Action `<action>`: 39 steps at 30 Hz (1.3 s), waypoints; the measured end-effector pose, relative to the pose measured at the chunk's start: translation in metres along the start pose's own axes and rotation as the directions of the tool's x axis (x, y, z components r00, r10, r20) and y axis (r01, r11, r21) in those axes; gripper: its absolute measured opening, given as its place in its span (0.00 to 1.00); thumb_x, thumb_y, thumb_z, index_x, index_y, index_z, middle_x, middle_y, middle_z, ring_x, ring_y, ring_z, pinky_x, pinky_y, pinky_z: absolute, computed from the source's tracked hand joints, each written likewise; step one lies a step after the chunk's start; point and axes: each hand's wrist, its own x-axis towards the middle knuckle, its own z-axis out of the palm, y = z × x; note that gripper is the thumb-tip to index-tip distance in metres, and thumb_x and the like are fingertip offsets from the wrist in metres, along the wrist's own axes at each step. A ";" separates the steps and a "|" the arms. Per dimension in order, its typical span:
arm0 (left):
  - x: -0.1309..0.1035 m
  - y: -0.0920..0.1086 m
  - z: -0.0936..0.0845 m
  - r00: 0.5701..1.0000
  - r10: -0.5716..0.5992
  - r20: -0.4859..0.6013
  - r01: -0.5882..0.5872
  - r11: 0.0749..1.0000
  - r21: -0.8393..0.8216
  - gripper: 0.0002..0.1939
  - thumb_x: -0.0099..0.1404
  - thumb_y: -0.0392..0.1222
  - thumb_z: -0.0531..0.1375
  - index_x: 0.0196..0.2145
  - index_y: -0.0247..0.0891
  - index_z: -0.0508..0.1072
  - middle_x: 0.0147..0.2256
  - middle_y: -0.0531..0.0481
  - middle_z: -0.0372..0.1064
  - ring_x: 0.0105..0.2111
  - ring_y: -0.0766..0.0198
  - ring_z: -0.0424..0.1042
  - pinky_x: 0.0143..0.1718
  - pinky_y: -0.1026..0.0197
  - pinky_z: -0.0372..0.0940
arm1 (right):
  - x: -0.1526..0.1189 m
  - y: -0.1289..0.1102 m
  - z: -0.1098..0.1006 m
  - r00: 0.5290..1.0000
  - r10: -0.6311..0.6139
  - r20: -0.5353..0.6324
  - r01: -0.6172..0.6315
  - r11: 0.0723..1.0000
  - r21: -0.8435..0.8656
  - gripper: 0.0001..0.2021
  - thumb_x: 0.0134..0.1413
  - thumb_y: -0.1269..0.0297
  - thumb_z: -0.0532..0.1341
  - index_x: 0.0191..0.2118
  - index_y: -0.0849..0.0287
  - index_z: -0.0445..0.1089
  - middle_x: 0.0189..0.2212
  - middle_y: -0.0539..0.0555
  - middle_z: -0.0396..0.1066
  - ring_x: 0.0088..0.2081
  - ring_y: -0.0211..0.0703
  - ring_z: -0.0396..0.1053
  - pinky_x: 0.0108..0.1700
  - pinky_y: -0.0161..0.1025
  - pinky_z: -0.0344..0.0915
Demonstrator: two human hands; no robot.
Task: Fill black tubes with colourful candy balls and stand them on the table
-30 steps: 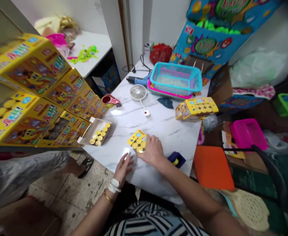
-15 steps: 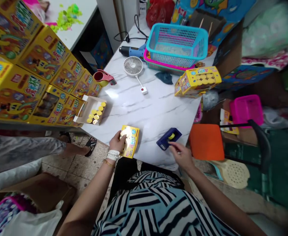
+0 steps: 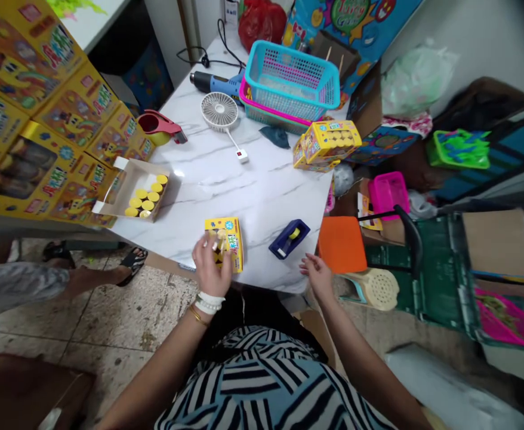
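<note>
A small yellow printed carton (image 3: 235,243) with a window lies on the marble-patterned table near its front edge. My left hand (image 3: 212,266) rests over the carton's left side, fingers spread and bent, thumb apart from them. To the right stands a dark blue tape dispenser (image 3: 289,239) with a yellow core. My right hand (image 3: 319,275) hovers at the table's edge just beyond the dispenser, not touching it, with fingers loosely apart and nothing visible in them. At the left, an open carton (image 3: 130,188) shows several yellow-capped tubes (image 3: 149,197).
Yellow boxes (image 3: 71,116) are stacked along the left. Farther back are a white fan (image 3: 219,111), a red tape gun (image 3: 161,126), a blue heat gun (image 3: 217,83) and nested baskets (image 3: 293,77). Yellow cartons (image 3: 329,143) sit at the right edge. An orange seat (image 3: 342,245) stands beside the table.
My right hand has moved off the tape dispenser toward the table's edge. My left hand's fingers have spread over the carton. The view has turned to the right.
</note>
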 end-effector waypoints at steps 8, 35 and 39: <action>-0.008 0.059 0.071 0.817 -0.017 0.576 -0.010 0.999 0.044 0.16 0.66 0.49 0.56 0.41 0.39 0.78 0.37 0.43 0.70 0.44 0.54 0.68 0.52 0.52 0.58 | 0.045 -0.039 -0.016 0.930 -0.353 0.098 0.367 0.897 -0.248 0.29 0.50 0.58 0.60 0.58 0.61 0.62 0.60 0.66 0.58 0.61 0.56 0.58 0.61 0.56 0.57; 0.001 0.034 0.128 0.409 -0.374 0.833 0.665 0.747 0.009 0.17 0.54 0.51 0.64 0.28 0.32 0.79 0.30 0.46 0.77 0.32 0.64 0.71 0.39 0.62 0.65 | 0.145 -0.061 -0.017 0.559 -0.309 0.769 0.706 0.664 -0.247 0.41 0.48 0.54 0.65 0.66 0.63 0.52 0.68 0.66 0.39 0.68 0.57 0.43 0.65 0.50 0.50; -0.003 0.026 0.134 0.437 -0.323 0.840 0.660 0.749 -0.055 0.10 0.51 0.44 0.64 0.25 0.33 0.76 0.27 0.49 0.75 0.30 0.65 0.71 0.39 0.63 0.65 | 0.126 -0.056 -0.005 0.729 -0.275 0.627 0.576 0.741 -0.345 0.51 0.44 0.45 0.67 0.68 0.63 0.44 0.68 0.69 0.41 0.68 0.60 0.41 0.65 0.54 0.47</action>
